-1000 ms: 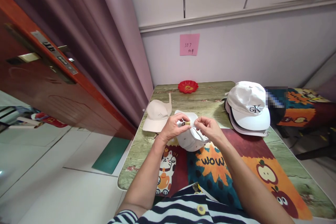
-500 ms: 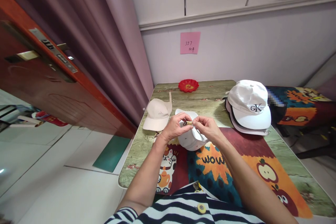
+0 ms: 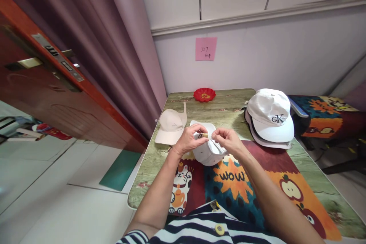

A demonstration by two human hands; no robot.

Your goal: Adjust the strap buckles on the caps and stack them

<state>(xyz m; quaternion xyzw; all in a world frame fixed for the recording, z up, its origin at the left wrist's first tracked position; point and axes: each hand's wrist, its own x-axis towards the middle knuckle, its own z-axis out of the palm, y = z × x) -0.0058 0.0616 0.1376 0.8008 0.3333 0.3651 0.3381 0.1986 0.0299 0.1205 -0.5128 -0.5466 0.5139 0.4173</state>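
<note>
A white cap (image 3: 209, 156) lies in front of me on the patterned mat, its brim pointing to the wall. Above its back opening, my left hand (image 3: 192, 138) pinches a small gold buckle (image 3: 205, 135) on the cap's strap. The fingers of my right hand (image 3: 228, 140) are closed on the white strap, just right of the buckle. A beige cap (image 3: 170, 125) with its strap sticking up rests to the left. On the right stands a stack of caps, a white one (image 3: 270, 112) with black letters on top.
A red scalloped dish (image 3: 204, 95) sits at the back of the green table (image 3: 225, 103). A pink note (image 3: 206, 48) is on the wall. An open wooden door (image 3: 94, 118) and a curtain stand left. Another patterned table (image 3: 326, 112) is at the right.
The right hand has shifted slightly right from the buckle, and more of the white strap shows between the hands. The view has moved slightly.
</note>
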